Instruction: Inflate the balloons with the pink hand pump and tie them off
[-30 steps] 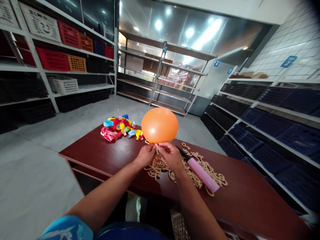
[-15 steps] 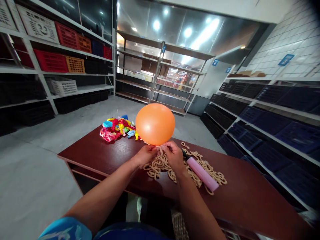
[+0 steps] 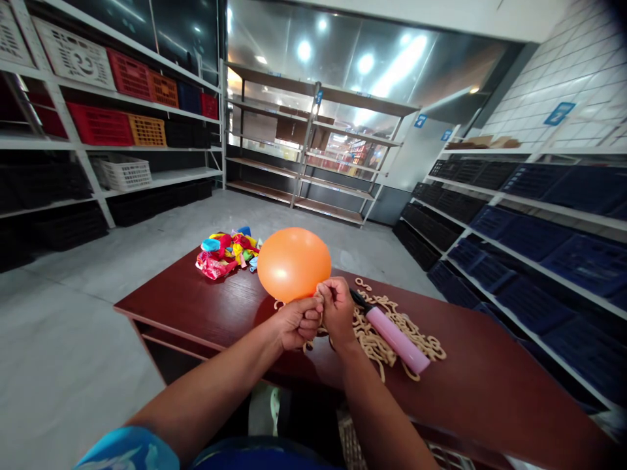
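Observation:
An inflated orange balloon (image 3: pixel 294 263) floats just above my hands, its neck end down at my fingers. My left hand (image 3: pixel 300 321) is closed, with thumb and forefinger pinching at the neck. Against it, my right hand (image 3: pixel 339 305) pinches the same spot; the neck itself is mostly hidden by the fingers. Under and behind my hands lies a heap of beige cord (image 3: pixel 375 343) on the dark red table (image 3: pixel 196 313). A pink hand pump (image 3: pixel 398 339) with a black end rests on the cord, right of my right hand.
Uninflated balloons (image 3: pixel 220 258) in many colours lie piled at the table's far left. Shelves with red crates (image 3: pixel 100 124) stand on the left, racks of dark blue crates (image 3: pixel 529 261) on the right. A metal shelf unit (image 3: pixel 306 137) stands at the back.
The balloon has come down and left, tilting slightly. My hands have drawn together at its neck, and the left has turned with its fingers curled in.

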### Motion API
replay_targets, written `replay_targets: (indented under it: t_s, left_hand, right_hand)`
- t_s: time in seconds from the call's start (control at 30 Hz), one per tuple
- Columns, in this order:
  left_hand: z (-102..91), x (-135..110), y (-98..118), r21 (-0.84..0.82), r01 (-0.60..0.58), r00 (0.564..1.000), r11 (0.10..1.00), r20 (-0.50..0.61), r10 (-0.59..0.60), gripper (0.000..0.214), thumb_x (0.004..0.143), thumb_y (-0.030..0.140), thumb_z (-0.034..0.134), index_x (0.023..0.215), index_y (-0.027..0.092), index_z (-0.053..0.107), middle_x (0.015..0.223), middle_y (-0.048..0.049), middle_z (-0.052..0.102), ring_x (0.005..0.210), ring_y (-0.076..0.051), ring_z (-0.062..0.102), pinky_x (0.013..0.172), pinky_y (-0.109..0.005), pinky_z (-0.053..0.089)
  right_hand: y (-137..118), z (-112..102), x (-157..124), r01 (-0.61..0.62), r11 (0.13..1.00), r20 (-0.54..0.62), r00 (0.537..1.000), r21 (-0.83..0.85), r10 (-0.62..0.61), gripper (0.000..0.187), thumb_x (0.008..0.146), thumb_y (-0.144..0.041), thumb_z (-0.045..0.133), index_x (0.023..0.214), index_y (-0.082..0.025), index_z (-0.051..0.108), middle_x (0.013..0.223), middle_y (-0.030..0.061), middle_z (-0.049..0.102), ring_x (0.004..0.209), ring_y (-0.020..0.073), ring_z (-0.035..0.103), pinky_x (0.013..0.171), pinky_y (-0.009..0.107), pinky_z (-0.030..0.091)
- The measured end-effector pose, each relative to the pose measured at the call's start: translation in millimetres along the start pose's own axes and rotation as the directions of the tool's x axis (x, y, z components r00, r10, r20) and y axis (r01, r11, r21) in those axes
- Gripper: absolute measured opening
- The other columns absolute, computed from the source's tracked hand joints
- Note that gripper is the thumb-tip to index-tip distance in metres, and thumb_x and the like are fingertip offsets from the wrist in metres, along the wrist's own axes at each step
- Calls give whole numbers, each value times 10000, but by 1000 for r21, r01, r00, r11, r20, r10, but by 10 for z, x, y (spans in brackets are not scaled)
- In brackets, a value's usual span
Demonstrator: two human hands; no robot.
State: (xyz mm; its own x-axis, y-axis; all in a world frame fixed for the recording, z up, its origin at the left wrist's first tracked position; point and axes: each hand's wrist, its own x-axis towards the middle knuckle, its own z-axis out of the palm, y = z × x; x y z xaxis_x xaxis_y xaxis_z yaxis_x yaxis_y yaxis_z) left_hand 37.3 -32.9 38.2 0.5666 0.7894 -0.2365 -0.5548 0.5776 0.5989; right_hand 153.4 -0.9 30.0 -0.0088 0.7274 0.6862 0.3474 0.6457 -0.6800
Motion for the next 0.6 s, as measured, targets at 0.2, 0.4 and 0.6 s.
replay_targets:
  t_s: [0.2, 0.4, 0.6]
  left_hand:
    - [47, -25, -15, -16, -63, 998, 998, -2, 63, 245, 698, 297, 610, 642, 143, 429, 412, 109, 221, 322, 0, 140, 335, -140, 82]
    - [85, -16, -56, 10, -72, 997, 997, -8, 72, 213, 715, 276, 573, 620, 146, 435, 371, 105, 228, 304, -8, 142, 337, -154, 89]
    - [96, 3, -99, 94, -111, 994, 989, -8, 112, 190, 685, 255, 581, 600, 143, 454, 355, 101, 252, 296, -9, 176, 345, -162, 107]
  right_hand:
    - [21, -25, -2, 0, 1000, -57, 998, -29, -2, 112, 822, -311, 462, 804, -208, 503, 814, 10, 502, 784, 148, 491, 748, 309, 405]
    - [48, 33, -9, -105, 993, -139, 984, 46, 111, 163, 838, -352, 436, 806, -198, 479, 778, -5, 484, 736, 130, 473, 714, 279, 397]
    - [116, 80, -35, -279, 948, -145, 943, 152, 300, 241, 806, -429, 450, 831, -192, 487, 739, -4, 515, 684, 129, 476, 645, 259, 406]
